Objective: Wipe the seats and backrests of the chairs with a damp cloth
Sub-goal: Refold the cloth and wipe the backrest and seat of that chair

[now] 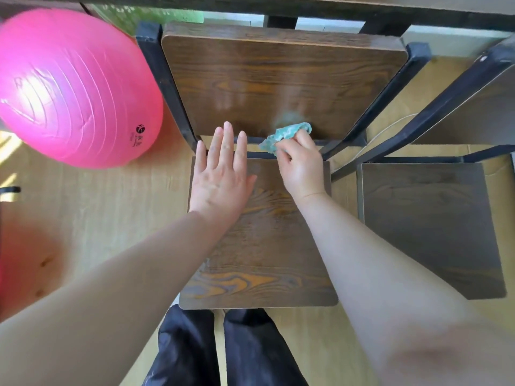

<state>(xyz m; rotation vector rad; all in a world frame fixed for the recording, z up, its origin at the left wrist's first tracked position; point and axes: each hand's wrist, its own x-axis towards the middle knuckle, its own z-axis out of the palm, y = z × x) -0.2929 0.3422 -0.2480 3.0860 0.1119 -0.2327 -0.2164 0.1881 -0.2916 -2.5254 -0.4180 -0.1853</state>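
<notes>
Cloth (281, 136) is sitting bunched up in the right hand (302, 165), whose fingers are curling round it and pressing it against the bottom edge of the backrest (278, 79). The hand is squeezing the cloth into a small lump, likely so that it is pushing hard on one spot and not flapping about. Just above the cloth a pale, foggy patch is showing on the dark wood. It is looking like a wet mark from wiping, though it could be only shine. The left hand (220, 176) is lying open and flat on the back part of the seat (264, 246), with its fingers straight and pointing at the backrest, holding nothing. It is probably leaning there to keep the chair from sliding or tipping while the other hand is rubbing. The person, in dark trousers (250, 349), is standing right at the front of the seat and bending over it, so both arms are reaching far forward. A second chair (429, 227) is waiting just beside it on the right, and no hand is touching it. A big pink ball (69, 87) is resting on the wooden floor (111, 204) on the left, near the chair frame. The top of the backrest is sitting close by the dark edge of a table (306, 6). Whether the seat is already wiped is not showing.
</notes>
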